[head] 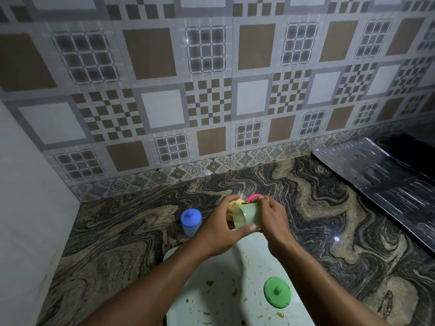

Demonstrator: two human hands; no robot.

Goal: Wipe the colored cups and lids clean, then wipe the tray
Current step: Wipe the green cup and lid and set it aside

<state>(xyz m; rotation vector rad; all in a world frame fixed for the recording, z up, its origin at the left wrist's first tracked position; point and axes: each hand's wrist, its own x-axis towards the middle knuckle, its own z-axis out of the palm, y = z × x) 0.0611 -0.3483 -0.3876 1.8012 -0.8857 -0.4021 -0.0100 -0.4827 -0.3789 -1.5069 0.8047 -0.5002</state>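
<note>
Both my hands meet over the far end of the white tray (211, 276). My right hand (275, 220) grips a pale green translucent cup (249, 214) tipped on its side. My left hand (219, 229) holds a yellow cloth (235, 202) against the cup's open end, thumb across the cup's lower edge. A green lid (277, 293) with a knob lies on the tray, near its right side. The tray carries brown food smears and crumbs. A blue cup (191, 222) with its blue lid on stands on the counter to the left. A pink lid (253, 197) peeks out behind my right fingers.
The counter (117, 243) is dark swirled granite, with a patterned tile wall behind and a plain wall at the left. A black ribbed slab (381, 175) lies at the back right.
</note>
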